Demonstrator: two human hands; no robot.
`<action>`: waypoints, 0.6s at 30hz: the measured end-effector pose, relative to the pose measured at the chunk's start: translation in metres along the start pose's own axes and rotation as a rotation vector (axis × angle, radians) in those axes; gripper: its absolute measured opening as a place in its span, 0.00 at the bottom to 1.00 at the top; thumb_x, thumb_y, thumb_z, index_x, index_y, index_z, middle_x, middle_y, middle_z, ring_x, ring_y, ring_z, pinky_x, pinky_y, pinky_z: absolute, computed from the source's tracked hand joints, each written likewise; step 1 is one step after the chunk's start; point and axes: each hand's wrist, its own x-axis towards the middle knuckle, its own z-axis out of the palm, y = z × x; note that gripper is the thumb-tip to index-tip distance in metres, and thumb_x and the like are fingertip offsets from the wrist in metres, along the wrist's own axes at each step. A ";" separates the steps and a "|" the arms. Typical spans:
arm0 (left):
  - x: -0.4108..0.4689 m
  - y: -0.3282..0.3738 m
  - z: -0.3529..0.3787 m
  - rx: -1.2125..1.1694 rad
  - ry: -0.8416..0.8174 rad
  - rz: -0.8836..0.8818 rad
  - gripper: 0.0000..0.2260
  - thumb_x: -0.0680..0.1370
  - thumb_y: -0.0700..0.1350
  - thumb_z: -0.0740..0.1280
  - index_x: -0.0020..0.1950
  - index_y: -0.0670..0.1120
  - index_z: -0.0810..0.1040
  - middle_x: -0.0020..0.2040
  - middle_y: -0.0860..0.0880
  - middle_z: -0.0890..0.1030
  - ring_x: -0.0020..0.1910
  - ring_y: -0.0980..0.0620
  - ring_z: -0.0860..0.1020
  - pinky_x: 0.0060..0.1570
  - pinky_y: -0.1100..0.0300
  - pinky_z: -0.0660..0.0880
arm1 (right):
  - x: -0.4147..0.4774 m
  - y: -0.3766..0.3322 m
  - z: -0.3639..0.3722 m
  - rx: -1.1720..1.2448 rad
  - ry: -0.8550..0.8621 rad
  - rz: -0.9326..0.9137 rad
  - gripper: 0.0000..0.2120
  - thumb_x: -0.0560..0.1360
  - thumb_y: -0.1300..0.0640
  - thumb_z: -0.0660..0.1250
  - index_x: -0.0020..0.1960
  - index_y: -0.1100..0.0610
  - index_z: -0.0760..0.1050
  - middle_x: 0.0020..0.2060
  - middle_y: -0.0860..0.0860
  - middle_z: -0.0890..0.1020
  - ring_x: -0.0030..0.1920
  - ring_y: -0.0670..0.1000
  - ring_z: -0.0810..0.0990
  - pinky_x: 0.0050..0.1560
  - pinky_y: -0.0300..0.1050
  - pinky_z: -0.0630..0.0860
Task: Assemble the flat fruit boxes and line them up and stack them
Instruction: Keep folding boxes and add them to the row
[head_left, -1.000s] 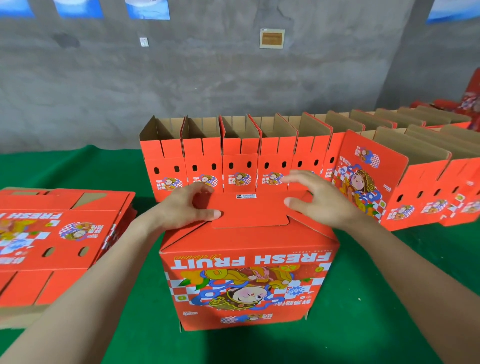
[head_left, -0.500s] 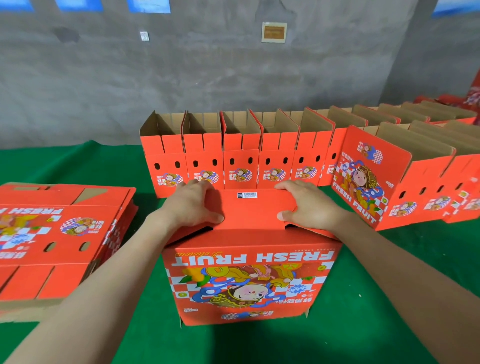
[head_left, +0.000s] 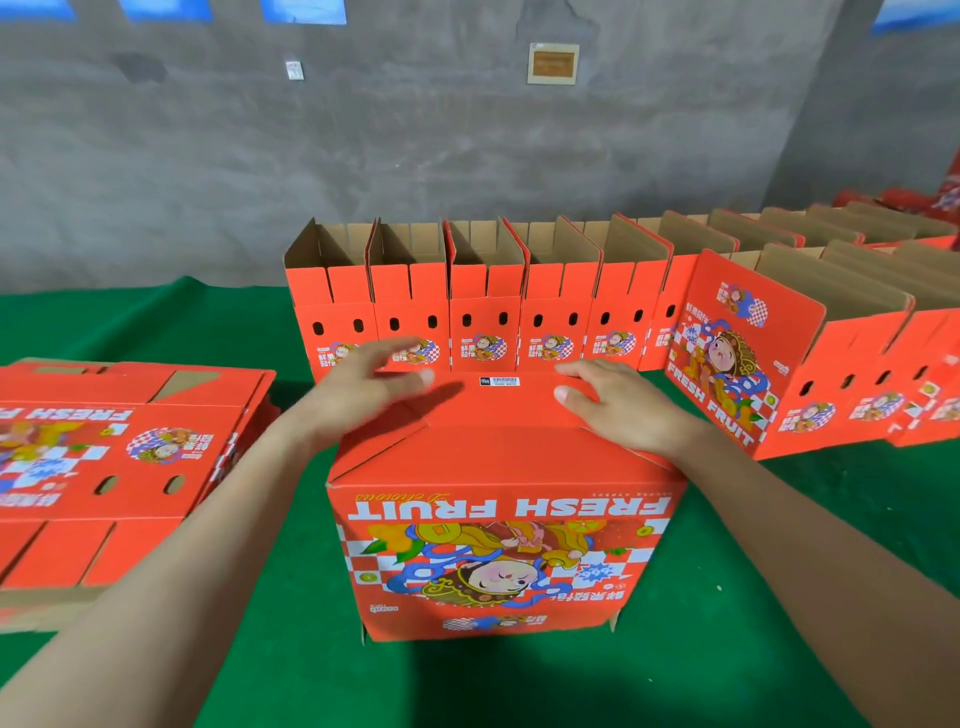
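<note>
We have the upside-down fruit box (head_left: 498, 545) standing on the green covering (head_left: 727, 623) right in front of us, its red flaps folded over on top. Our right hand (head_left: 618, 410) lies flat on the right flap, fingers straight, grasping nothing. Our left hand (head_left: 363, 395) is blurred, fingers spread and released above the left flap; we cannot tell whether it touches. Just behind stands a row of assembled open boxes (head_left: 483, 312); to the left lies a stack of flat boxes (head_left: 130, 441).
</note>
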 end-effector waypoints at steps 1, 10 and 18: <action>-0.001 -0.001 -0.005 -0.158 0.069 -0.038 0.23 0.75 0.49 0.70 0.70 0.54 0.71 0.70 0.49 0.71 0.68 0.52 0.69 0.69 0.57 0.63 | 0.000 0.001 0.000 0.003 0.004 0.006 0.21 0.81 0.45 0.55 0.72 0.49 0.65 0.71 0.49 0.68 0.72 0.53 0.63 0.71 0.52 0.61; -0.011 -0.031 -0.005 0.025 0.069 -0.213 0.26 0.75 0.57 0.67 0.72 0.56 0.66 0.64 0.51 0.73 0.58 0.51 0.73 0.57 0.61 0.67 | -0.008 0.007 -0.005 0.905 0.391 0.159 0.11 0.81 0.57 0.58 0.61 0.52 0.73 0.54 0.45 0.76 0.53 0.42 0.74 0.48 0.33 0.69; -0.021 -0.036 -0.024 0.030 0.096 -0.174 0.18 0.74 0.57 0.68 0.60 0.53 0.71 0.51 0.51 0.80 0.50 0.50 0.79 0.54 0.54 0.75 | -0.072 0.014 0.043 0.902 -0.157 0.537 0.20 0.84 0.52 0.47 0.56 0.64 0.73 0.53 0.65 0.78 0.59 0.62 0.76 0.52 0.53 0.74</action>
